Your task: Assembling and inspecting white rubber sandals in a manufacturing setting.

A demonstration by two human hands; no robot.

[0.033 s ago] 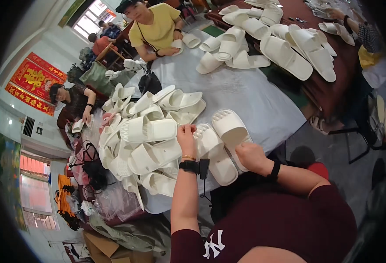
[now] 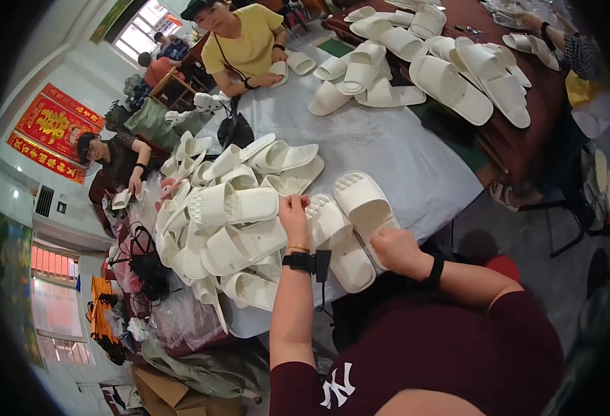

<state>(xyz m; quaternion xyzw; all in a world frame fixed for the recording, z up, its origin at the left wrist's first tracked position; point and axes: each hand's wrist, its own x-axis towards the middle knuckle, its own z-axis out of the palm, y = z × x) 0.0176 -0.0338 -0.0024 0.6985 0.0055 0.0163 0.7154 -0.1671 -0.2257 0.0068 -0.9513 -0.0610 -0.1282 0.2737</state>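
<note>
While a red wall hanging [image 2: 55, 128] fills the far left, a seated co-worker [image 2: 119, 163] in dark clothes handles a white slipper just below it. Next come black straps [image 2: 145, 256] heaped beside crumpled clear plastic [image 2: 183, 322], with an open cardboard box [image 2: 160, 383] under them. A big pile of white slippers [image 2: 234, 206] covers the near left part of the desk [image 2: 270, 111], soles and bands pointing every way. Beyond it, a second co-worker [image 2: 246, 45] in yellow has a hand on another slipper.

At the pile's right edge is the left hand [image 2: 294, 215], its fingers curled in narrow near a slipper's end (whether they pinch anything, I cannot tell). Just right of it, two slippers lie side by side and slanted: the left slipper [image 2: 355, 262] sits nearer, the right slipper [image 2: 362, 197] a little farther up. Over the lower part of the latter, the right hand [image 2: 396, 249] is closed in a fist; contact is unclear. Farther right, more slippers [image 2: 450, 89] spread from the pale desk onto a reddish-brown one.
</note>
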